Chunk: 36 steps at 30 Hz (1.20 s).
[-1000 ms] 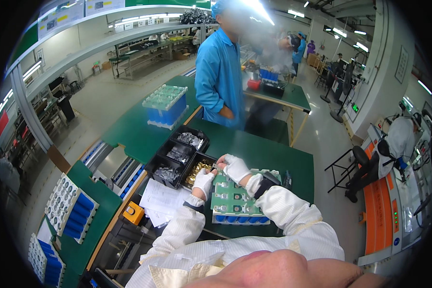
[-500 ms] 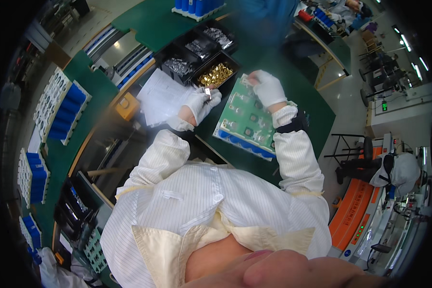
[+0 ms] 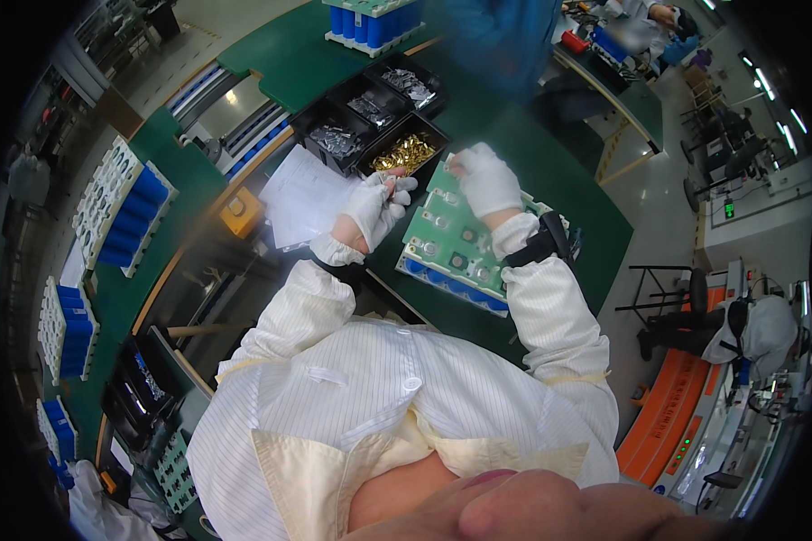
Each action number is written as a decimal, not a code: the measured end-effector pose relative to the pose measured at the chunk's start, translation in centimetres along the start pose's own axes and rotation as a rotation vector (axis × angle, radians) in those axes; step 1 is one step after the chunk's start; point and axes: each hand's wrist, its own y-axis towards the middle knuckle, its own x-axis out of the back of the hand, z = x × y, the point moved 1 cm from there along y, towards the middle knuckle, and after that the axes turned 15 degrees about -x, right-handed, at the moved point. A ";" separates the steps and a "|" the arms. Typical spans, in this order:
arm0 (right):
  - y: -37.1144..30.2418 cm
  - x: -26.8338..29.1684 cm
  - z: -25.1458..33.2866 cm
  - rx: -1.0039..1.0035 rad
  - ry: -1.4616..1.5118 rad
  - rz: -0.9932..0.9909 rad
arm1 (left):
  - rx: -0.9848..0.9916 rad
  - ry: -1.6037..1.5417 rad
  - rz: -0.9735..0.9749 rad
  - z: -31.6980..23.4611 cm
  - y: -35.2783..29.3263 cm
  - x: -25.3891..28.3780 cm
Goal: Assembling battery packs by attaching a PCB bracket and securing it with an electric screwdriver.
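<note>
A block of blue cylindrical cells topped by a green board (image 3: 442, 216) rests on the green table, in front of me and slightly right. My right hand (image 3: 489, 185), in a white glove with bare fingertips, is at the board's far left corner. Its fingers are pinched together there, and whatever they hold is hidden. Left of the block, my left hand (image 3: 376, 207), gloved the same way, has its fingers curled around a small metal piece (image 3: 389, 179), only partly visible. Just beyond that hand stands a black bin of gold-coloured metal parts (image 3: 406, 153).
Black bins of silver parts (image 3: 336, 139) stand beyond and left of the gold ones. White paper sheets (image 3: 305, 194) and a yellow box (image 3: 241, 213) lie to the left. More blue cell blocks (image 3: 122, 207) line the left bench; another (image 3: 373, 25) stands at the far side.
My right hand has shifted slightly left and nearer along the board's corner. The fingers of my left hand have closed further over the metal piece, which showed more plainly before.
</note>
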 end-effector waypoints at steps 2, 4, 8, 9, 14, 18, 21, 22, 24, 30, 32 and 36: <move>0.4 -0.1 -0.1 0.013 0.019 0.003 | 0.019 -0.006 0.021 -0.5 0.0 -0.1; 0.7 -0.1 -0.1 0.035 0.036 0.005 | 0.006 -0.003 0.027 -1.0 -0.2 -0.7; 0.1 0.7 -0.1 0.161 0.247 -0.151 | 0.007 0.078 0.041 -1.4 -0.6 -2.7; -0.6 0.6 0.1 0.228 0.319 -0.144 | -0.039 0.117 0.106 -0.6 -0.9 -2.1; -1.8 0.3 1.8 0.328 0.457 0.008 | -0.060 0.109 0.106 -0.4 -1.3 -2.5; -1.8 -0.1 2.0 0.123 0.684 0.097 | -0.129 0.174 0.100 -0.5 -1.0 -3.1; -1.4 1.8 2.3 0.089 0.669 0.143 | -0.127 0.281 0.139 -0.8 -0.7 -3.4; -0.9 1.7 1.6 0.053 0.639 0.193 | -0.134 0.291 0.163 -0.9 -0.8 -3.5; -0.8 1.9 0.4 -0.048 0.639 0.301 | -0.097 0.116 0.138 -0.5 -0.6 -3.4; -0.5 2.6 0.2 0.062 0.268 0.332 | -0.068 0.106 0.063 -0.4 -1.0 -1.7; -0.8 2.0 0.2 0.016 0.160 0.376 | -0.061 0.145 0.045 -0.6 -1.5 -1.7; -1.4 1.9 0.9 0.026 0.149 0.330 | -0.060 0.179 0.036 -0.6 -2.0 -1.9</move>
